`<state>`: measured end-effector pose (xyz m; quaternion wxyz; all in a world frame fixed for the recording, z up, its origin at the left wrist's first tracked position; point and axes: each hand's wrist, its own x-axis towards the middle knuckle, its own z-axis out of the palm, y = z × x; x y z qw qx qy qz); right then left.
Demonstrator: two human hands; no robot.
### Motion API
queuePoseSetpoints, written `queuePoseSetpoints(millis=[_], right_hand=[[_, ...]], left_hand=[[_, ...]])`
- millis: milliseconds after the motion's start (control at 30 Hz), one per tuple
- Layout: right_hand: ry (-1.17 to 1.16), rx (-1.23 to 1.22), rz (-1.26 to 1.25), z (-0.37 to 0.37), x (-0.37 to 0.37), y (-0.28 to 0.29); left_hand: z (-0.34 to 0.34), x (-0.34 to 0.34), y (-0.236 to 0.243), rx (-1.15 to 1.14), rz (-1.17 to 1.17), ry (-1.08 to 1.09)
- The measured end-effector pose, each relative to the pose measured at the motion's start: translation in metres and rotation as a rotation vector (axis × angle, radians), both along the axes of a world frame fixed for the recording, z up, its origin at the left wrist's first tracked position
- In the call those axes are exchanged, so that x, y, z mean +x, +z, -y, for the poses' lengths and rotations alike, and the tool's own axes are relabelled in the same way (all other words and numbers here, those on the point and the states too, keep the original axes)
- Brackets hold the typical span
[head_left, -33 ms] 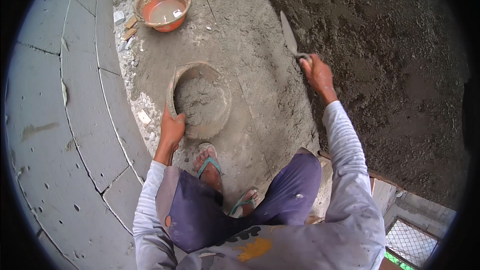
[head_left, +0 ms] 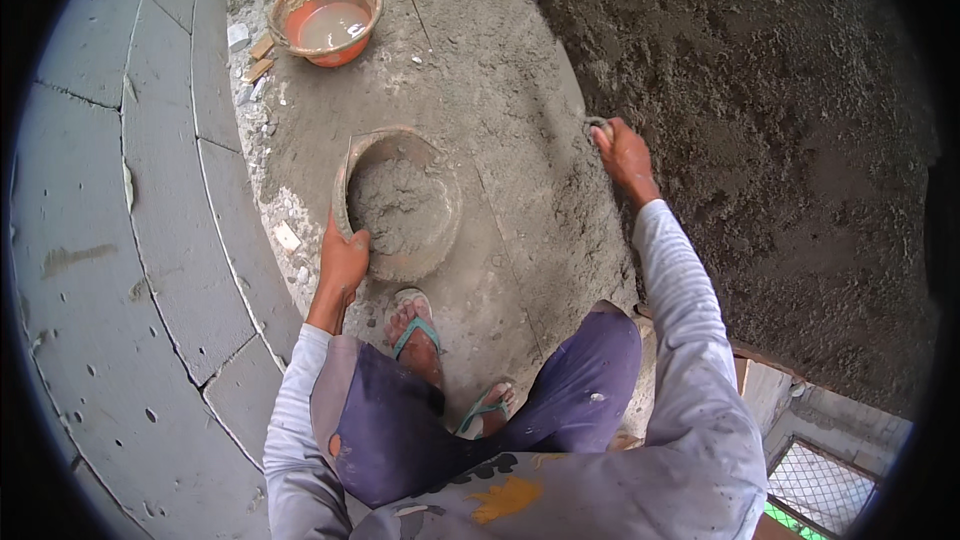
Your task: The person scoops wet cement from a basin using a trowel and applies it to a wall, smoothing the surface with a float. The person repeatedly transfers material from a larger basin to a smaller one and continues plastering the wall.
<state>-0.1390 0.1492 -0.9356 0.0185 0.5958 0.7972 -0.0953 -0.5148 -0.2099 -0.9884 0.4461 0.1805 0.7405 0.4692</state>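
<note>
My left hand point(head_left: 343, 262) is closed on the near-left rim of a mortar-crusted basin point(head_left: 447, 223). The basin is tilted and holds a lump of wet grey mortar point(head_left: 392, 195). Out to the right, my right hand point(head_left: 627, 160) is wrapped round the handle of a trowel point(head_left: 597, 123) beside the dark, rough mortar-coated wall point(head_left: 760, 140). The trowel's blade hardly shows against the grey behind it, so I cannot tell whether it touches the wall.
An orange bucket point(head_left: 283, 25) with cloudy water stands at the far left. Rubble and wood scraps point(head_left: 262, 47) lie along the grey block wall point(head_left: 150, 240). My sandalled feet point(head_left: 415, 333) are just below the basin. A mesh-covered opening point(head_left: 820, 480) shows at the lower right.
My right hand has shifted slightly left, and the trowel has turned so its broad blade face no longer shows. My left hand and the basin stay nearly in place.
</note>
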Motion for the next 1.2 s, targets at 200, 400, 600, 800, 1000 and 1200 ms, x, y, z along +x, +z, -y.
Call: queuePoseSetpoints(millis=[200, 400, 600, 800, 1000, 1200], right_hand=[[-0.229, 0.078, -0.088, -0.024, 0.010, -0.076], [-0.231, 0.201, -0.190, 0.028, 0.067, -0.045], [-0.213, 0.260, 0.008, 0.102, 0.128, 0.006], [-0.077, 0.324, 0.102, 0.102, 0.078, 0.059], [0.165, -0.563, -0.571, 0.055, -0.067, 0.111], [0.036, 0.043, 0.090, -0.068, -0.064, 0.050]], left_hand=[[0.004, 0.005, 0.011, 0.001, 0.089, 0.043], [0.004, -0.002, 0.001, 0.020, 0.080, 0.044], [0.002, -0.001, -0.002, 0.000, 0.065, 0.030], [-0.005, 0.002, -0.002, 0.091, -0.026, 0.019], [-0.004, 0.004, 0.016, 0.066, -0.060, 0.047], [-0.009, 0.004, 0.018, 0.002, -0.038, -0.073]])
